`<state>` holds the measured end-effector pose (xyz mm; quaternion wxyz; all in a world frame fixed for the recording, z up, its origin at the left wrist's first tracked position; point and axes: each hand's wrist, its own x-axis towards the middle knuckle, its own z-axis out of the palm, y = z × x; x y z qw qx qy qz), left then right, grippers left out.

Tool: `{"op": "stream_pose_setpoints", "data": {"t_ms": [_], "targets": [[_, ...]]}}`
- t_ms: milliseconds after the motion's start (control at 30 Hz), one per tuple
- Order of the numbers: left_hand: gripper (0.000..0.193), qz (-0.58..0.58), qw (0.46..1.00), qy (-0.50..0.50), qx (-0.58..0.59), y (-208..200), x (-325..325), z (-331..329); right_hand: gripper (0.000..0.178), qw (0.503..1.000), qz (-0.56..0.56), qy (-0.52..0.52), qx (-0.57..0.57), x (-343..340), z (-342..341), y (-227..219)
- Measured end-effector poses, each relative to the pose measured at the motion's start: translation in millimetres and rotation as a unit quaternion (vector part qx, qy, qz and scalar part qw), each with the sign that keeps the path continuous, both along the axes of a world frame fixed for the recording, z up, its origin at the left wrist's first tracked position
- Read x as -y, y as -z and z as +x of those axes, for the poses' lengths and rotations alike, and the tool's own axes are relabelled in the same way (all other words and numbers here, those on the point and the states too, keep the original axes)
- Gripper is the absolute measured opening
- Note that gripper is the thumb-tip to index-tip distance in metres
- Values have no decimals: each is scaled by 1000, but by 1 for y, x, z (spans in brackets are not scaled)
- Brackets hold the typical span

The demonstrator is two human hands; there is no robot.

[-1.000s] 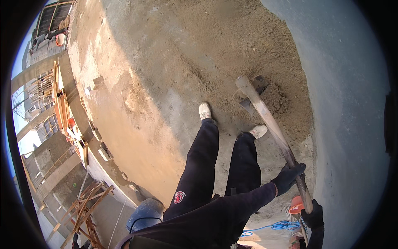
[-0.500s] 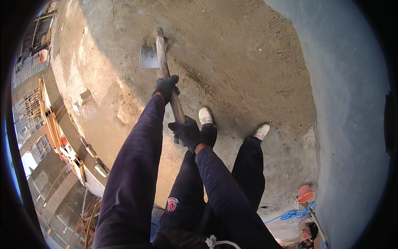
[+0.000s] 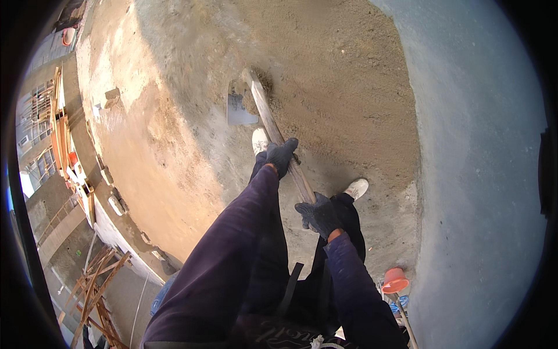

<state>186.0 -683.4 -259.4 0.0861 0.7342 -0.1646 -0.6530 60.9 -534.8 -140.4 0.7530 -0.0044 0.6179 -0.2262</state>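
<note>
Both of my hands wear dark gloves and grip the wooden handle of a hoe (image 3: 265,109). My left hand (image 3: 282,157) is wrapped round the middle of the handle. Lower down, near its end, my right hand (image 3: 319,216) is closed round it as well. A flat metal blade (image 3: 239,110) shows at the far end, left of the handle, down at the ground. Damp brown sand or mortar (image 3: 343,87) spreads in a layer beside the blade and to its right; some is heaped against the hoe's head.
A grey-blue wall (image 3: 471,174) rises along the right. Near it at lower right are an orange bucket (image 3: 395,281) and a long pole. My pale shoes (image 3: 357,188) stand on the floor. Timber (image 3: 99,291) and planks lie at left beyond the floor's edge, and a small block (image 3: 111,98) sits upper left.
The hoe has come nearer to me and to the right, both hands still on its handle. My left foot now appears closer to the blade, and the view has shifted.
</note>
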Motion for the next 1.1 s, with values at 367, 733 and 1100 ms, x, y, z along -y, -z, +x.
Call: {"op": "stream_pose_setpoints", "data": {"t_ms": [367, 733, 1100], "targets": [[20, 191, 879, -250, -358, -43, -213, -228, 27, 993, 31, -78, -81, -192, -286, -130], [23, 137, 910, -158, -358, -142, -163, -136, 33, 995, 79, 11, 54, -212, -188, -155], [46, -68, 987, 146, -8, -22, 99, -4, 31, 990, -71, 95, 76, 96, 13, 24]]}}
